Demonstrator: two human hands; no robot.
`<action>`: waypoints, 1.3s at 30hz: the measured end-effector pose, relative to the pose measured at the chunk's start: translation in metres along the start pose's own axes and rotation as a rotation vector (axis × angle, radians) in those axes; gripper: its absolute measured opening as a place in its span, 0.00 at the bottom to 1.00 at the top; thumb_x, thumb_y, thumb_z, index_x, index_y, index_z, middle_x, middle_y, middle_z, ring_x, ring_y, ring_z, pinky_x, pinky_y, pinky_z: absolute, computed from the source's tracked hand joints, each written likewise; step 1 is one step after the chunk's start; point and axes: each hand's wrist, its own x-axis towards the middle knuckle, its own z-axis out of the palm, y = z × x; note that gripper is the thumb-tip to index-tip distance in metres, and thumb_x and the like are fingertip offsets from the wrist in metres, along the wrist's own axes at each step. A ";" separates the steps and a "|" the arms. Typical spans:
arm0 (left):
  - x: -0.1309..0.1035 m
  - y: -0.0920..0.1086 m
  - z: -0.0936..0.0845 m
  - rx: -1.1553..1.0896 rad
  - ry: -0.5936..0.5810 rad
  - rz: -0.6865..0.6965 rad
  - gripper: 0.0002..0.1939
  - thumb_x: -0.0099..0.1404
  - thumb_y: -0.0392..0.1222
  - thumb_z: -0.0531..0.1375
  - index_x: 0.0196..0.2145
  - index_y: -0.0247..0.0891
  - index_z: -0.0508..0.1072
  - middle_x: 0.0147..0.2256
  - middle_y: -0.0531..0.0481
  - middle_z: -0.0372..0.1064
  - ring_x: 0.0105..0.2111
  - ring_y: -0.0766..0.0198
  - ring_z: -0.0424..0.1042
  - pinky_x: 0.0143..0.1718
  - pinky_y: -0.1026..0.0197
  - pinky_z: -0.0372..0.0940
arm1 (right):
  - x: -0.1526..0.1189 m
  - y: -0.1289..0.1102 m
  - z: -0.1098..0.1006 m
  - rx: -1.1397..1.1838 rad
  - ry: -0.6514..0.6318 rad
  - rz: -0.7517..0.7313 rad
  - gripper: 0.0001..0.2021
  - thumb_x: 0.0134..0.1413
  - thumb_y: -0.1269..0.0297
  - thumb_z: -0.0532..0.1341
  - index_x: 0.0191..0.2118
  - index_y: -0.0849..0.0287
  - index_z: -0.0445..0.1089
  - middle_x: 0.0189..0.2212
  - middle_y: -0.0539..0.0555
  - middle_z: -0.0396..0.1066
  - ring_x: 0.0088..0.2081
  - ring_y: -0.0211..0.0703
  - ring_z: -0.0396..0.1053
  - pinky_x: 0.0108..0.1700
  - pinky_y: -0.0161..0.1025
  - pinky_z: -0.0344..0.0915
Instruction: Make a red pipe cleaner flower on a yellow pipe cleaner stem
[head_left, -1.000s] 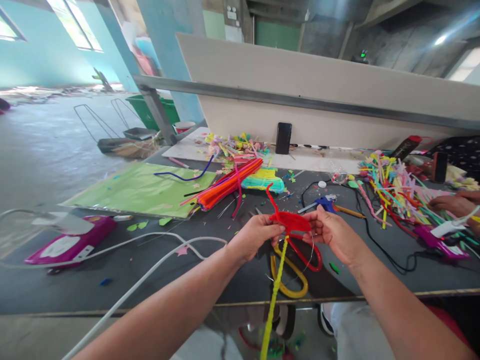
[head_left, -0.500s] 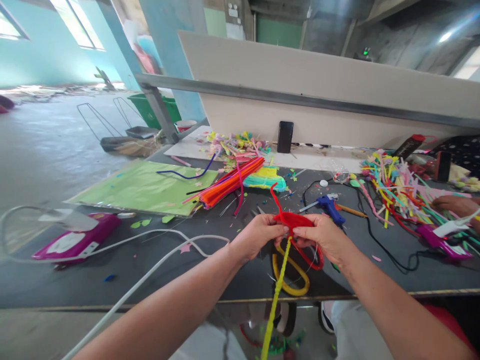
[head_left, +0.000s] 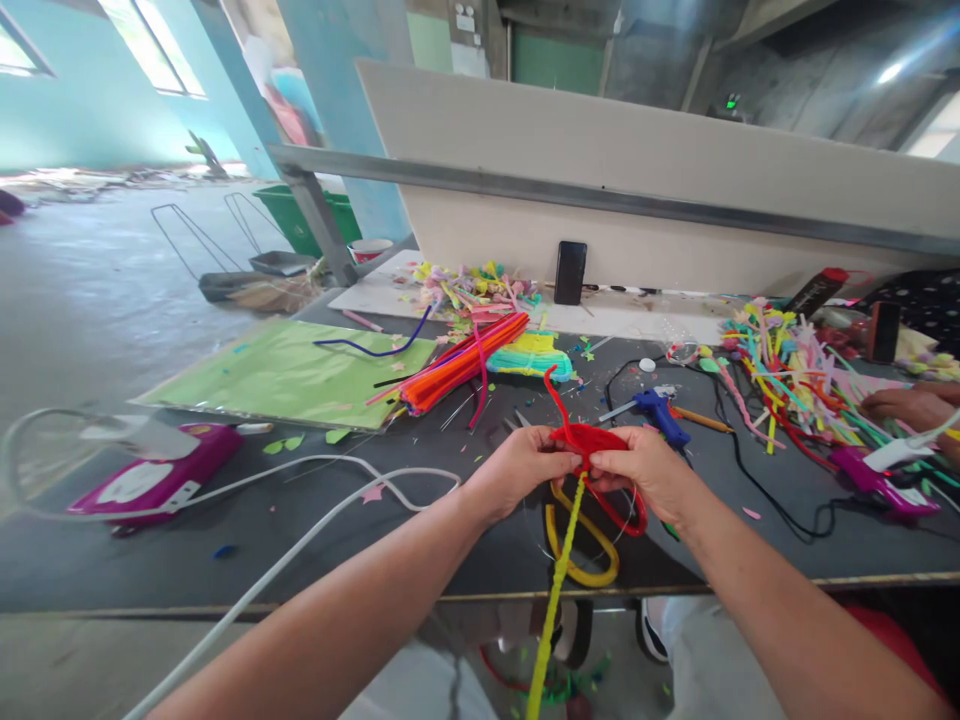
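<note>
A red fuzzy piece [head_left: 596,440] is pinched between both hands near the table's front edge. My left hand [head_left: 536,462] grips its left side, thumb and fingers pressed together. On its right side my right hand [head_left: 637,465] holds it the same way. One loose red end [head_left: 555,395] curls upward from it. From below the thumbs a twisted yellow-green stem [head_left: 559,590] hangs past the table edge. Scissors with one yellow handle [head_left: 589,582] and one red handle lie beneath the hands, partly covered by them.
A blue glue gun [head_left: 660,415] lies to the right, an orange pipe-cleaner bundle [head_left: 465,365] behind. A purple power strip [head_left: 161,475] with a white cable [head_left: 300,540] sits left. At far right, another person's hand [head_left: 911,405] is beside a colourful pile [head_left: 787,370].
My hands and the red piece have barely moved. The yellow-green stem's lower end has swung slightly right. The other person's hand at the far right has shifted a little.
</note>
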 end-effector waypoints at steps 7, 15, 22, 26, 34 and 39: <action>0.000 -0.003 0.003 -0.019 0.079 0.040 0.10 0.53 0.40 0.64 0.32 0.31 0.75 0.23 0.53 0.67 0.20 0.73 0.58 0.24 0.68 0.55 | 0.001 0.001 0.000 0.004 -0.034 -0.003 0.12 0.42 0.65 0.67 0.36 0.61 0.73 0.25 0.49 0.73 0.23 0.33 0.69 0.30 0.34 0.70; 0.003 -0.009 0.002 -0.039 0.036 0.061 0.12 0.56 0.42 0.63 0.35 0.31 0.74 0.25 0.51 0.68 0.21 0.74 0.60 0.24 0.68 0.56 | 0.001 -0.002 -0.002 0.029 -0.029 0.013 0.13 0.40 0.66 0.68 0.36 0.63 0.72 0.25 0.50 0.73 0.24 0.33 0.69 0.30 0.33 0.70; -0.002 0.000 -0.005 -0.209 0.103 0.038 0.14 0.57 0.43 0.63 0.39 0.34 0.69 0.28 0.54 0.65 0.21 0.74 0.64 0.27 0.66 0.61 | 0.004 -0.003 -0.014 0.112 0.042 0.046 0.10 0.41 0.65 0.68 0.32 0.62 0.71 0.22 0.49 0.72 0.23 0.34 0.70 0.30 0.34 0.71; -0.004 0.003 -0.006 -0.231 0.090 0.050 0.15 0.58 0.43 0.62 0.41 0.35 0.67 0.28 0.54 0.63 0.22 0.73 0.64 0.30 0.63 0.63 | 0.004 -0.002 -0.020 0.099 0.047 0.049 0.09 0.42 0.65 0.67 0.31 0.62 0.71 0.23 0.50 0.73 0.24 0.36 0.71 0.29 0.34 0.71; -0.002 0.000 -0.005 0.177 0.366 0.287 0.11 0.55 0.40 0.62 0.36 0.38 0.68 0.32 0.53 0.61 0.26 0.71 0.64 0.30 0.64 0.63 | 0.002 -0.003 -0.016 0.036 0.079 0.026 0.11 0.42 0.66 0.67 0.34 0.63 0.71 0.24 0.51 0.73 0.25 0.34 0.71 0.28 0.30 0.70; -0.007 0.001 0.000 0.837 0.419 0.591 0.03 0.56 0.38 0.62 0.27 0.39 0.77 0.38 0.47 0.61 0.40 0.62 0.65 0.44 0.57 0.61 | 0.003 -0.002 -0.013 0.019 0.107 0.008 0.11 0.43 0.66 0.66 0.34 0.63 0.71 0.23 0.50 0.72 0.23 0.34 0.70 0.28 0.32 0.70</action>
